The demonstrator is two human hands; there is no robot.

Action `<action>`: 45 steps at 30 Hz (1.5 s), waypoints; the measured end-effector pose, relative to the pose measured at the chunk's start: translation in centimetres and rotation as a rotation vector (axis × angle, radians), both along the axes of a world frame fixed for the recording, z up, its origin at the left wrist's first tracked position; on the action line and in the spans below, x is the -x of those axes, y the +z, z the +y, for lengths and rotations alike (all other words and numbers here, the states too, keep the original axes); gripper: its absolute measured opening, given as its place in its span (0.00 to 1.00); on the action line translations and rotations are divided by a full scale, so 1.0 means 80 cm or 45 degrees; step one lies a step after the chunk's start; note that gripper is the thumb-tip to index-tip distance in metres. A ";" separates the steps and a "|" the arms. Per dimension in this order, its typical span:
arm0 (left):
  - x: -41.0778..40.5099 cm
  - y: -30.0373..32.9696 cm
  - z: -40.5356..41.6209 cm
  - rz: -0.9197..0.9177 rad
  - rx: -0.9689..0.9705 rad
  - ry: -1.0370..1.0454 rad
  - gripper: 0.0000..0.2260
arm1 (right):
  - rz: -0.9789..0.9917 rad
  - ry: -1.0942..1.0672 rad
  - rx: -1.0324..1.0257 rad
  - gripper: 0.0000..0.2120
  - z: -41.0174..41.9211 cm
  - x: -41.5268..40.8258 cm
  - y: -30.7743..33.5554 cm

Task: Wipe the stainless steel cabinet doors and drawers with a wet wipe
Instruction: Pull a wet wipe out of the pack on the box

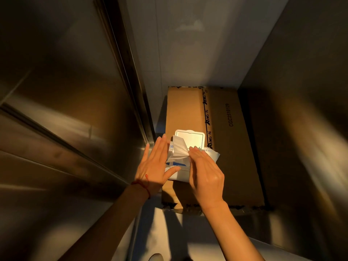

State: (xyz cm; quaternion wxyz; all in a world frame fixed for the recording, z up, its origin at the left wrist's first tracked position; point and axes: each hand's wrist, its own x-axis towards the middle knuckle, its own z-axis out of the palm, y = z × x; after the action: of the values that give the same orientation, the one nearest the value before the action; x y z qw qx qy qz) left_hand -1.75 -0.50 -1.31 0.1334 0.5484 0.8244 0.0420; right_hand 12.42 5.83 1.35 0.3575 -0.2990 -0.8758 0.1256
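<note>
A white pack of wet wipes with blue print lies on a cardboard box, its hinged lid flipped open. My right hand pinches a white wet wipe that sticks up out of the pack's opening. My left hand lies flat on the left part of the pack, fingers spread and straight, with a red string around the wrist. The stainless steel cabinet fills the left side of the view, with drawer and door seams running across it.
The brown cardboard box stands on the floor in a narrow gap between the left cabinet and another steel surface on the right. A pale tiled wall closes the far end. A shoe tip shows at the bottom edge.
</note>
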 end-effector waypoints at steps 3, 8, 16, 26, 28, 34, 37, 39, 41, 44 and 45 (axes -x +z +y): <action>0.001 0.010 -0.005 0.023 0.040 0.034 0.34 | -0.015 0.019 0.022 0.17 -0.003 -0.001 0.011; -0.002 0.037 -0.013 0.047 0.060 0.065 0.34 | -0.005 0.025 0.029 0.20 -0.008 -0.005 0.032; -0.012 0.083 -0.024 0.063 0.030 0.090 0.34 | 0.052 0.001 0.027 0.16 -0.016 -0.012 0.056; -0.037 0.145 -0.041 0.076 -0.073 0.056 0.35 | 0.052 -0.016 0.030 0.14 -0.031 -0.021 0.088; -0.041 0.154 -0.042 0.095 -0.101 0.054 0.33 | 0.042 -0.022 0.038 0.15 -0.032 -0.026 0.096; -0.054 0.184 -0.045 0.137 -0.219 0.022 0.32 | 0.008 0.001 0.017 0.14 -0.036 -0.038 0.125; -0.063 0.205 -0.045 0.151 -0.259 -0.034 0.30 | 0.005 0.018 -0.031 0.13 -0.034 -0.042 0.139; -0.067 0.218 -0.044 0.206 -0.227 -0.070 0.29 | -0.005 0.026 -0.037 0.10 -0.033 -0.044 0.147; -0.071 0.230 -0.043 0.291 -0.169 -0.097 0.27 | 0.011 0.026 -0.063 0.07 -0.032 -0.046 0.155; -0.076 0.246 -0.039 0.390 -0.098 -0.132 0.26 | 0.030 0.026 -0.066 0.26 -0.030 -0.049 0.171; -0.078 0.251 -0.037 0.410 -0.083 -0.137 0.26 | 0.040 0.019 -0.081 0.29 -0.029 -0.051 0.175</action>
State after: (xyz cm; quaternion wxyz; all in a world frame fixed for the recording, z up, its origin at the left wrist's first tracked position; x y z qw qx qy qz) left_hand 4.51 -3.44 18.78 -0.0161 0.5954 0.8029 -0.0268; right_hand 16.50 3.50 15.36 0.3797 -0.2790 -0.8758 0.1050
